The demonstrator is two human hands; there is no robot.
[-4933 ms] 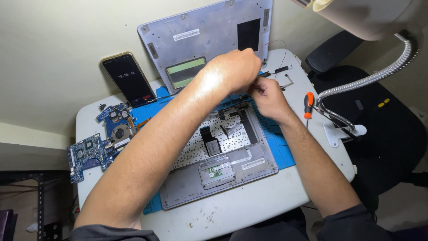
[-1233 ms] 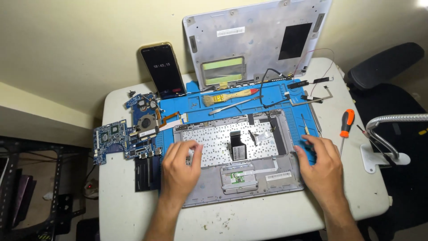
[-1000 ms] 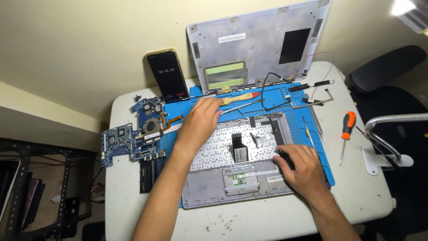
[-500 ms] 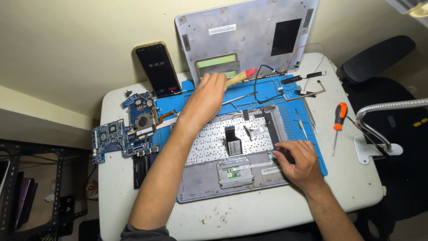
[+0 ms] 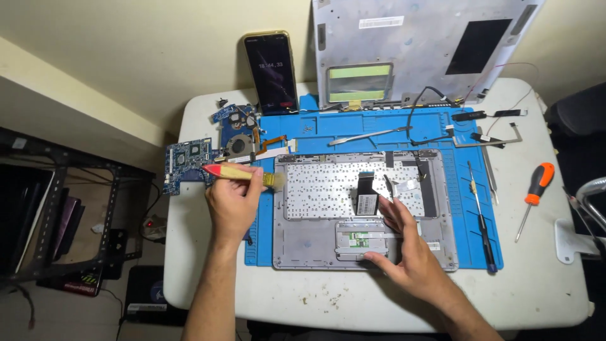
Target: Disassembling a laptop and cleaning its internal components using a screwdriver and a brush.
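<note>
— What's in the left hand (image 5: 232, 203)?
— Its fingers are clamped on a brush (image 5: 243, 173) with a red-tipped yellow handle, held level over the blue mat's (image 5: 353, 126) left edge, bristles beside the grey laptop base (image 5: 366, 211).
— And the right hand (image 5: 410, 252)?
— Fingers spread, resting flat on that base beside the trackpad (image 5: 360, 239).

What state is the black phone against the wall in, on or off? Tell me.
On. The black phone with a gold rim, propped upright against the wall, shows lit pale digits near the top of its dark screen and a small red mark near the bottom.
</note>
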